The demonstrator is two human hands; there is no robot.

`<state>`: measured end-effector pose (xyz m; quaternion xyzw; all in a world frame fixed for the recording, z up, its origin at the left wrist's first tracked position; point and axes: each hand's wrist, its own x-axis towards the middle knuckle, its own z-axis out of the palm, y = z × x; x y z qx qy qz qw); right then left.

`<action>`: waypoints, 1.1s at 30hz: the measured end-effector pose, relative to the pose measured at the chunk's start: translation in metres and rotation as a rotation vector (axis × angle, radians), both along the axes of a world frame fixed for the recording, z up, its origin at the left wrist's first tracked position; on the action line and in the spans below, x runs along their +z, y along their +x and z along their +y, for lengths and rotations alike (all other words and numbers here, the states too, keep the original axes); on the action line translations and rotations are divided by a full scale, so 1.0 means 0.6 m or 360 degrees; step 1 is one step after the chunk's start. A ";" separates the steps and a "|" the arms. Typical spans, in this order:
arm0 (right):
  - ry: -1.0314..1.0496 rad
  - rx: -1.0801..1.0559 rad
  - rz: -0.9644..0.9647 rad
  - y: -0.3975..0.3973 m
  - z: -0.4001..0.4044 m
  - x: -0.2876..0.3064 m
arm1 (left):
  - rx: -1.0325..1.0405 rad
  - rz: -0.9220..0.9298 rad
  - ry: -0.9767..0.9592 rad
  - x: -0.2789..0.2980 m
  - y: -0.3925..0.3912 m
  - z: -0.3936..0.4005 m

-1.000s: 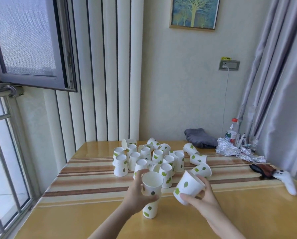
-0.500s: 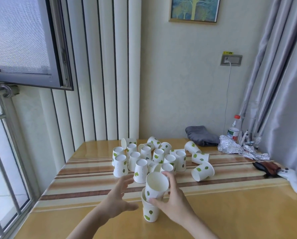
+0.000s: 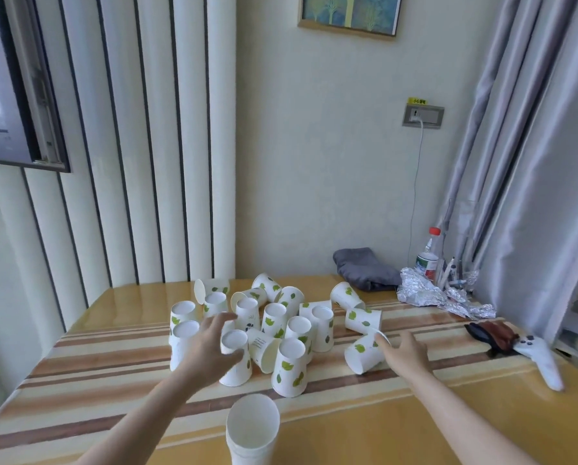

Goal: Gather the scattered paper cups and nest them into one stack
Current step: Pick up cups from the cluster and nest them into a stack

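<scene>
My left hand (image 3: 210,344) is spread open around an upside-down cup (image 3: 235,357) at centre frame; my right hand (image 3: 406,352), grip open, touches a tipped cup (image 3: 363,352). The nested stack (image 3: 252,431) stands bottom centre on the table (image 3: 482,427), nearer than the scattered cups (image 3: 280,313).

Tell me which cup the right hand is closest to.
The tipped cup lying on its side at the right edge of the cluster; the right hand's fingertips reach its base. The other nearby cups stand upside down, further left.
</scene>
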<state>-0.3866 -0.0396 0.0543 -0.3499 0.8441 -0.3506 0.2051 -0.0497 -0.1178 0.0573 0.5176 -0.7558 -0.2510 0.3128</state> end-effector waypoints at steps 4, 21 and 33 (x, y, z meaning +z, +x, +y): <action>0.0089 -0.0130 -0.0228 -0.017 -0.044 -0.046 | 0.0010 -0.0208 -0.0134 -0.022 -0.030 -0.024; -0.0506 -0.0121 -0.0280 0.061 -0.031 -0.044 | 0.0229 0.0246 0.0013 -0.031 0.002 0.012; -0.0901 0.0869 -0.0263 0.217 0.099 0.100 | 0.0067 0.1162 0.0508 0.081 0.076 0.158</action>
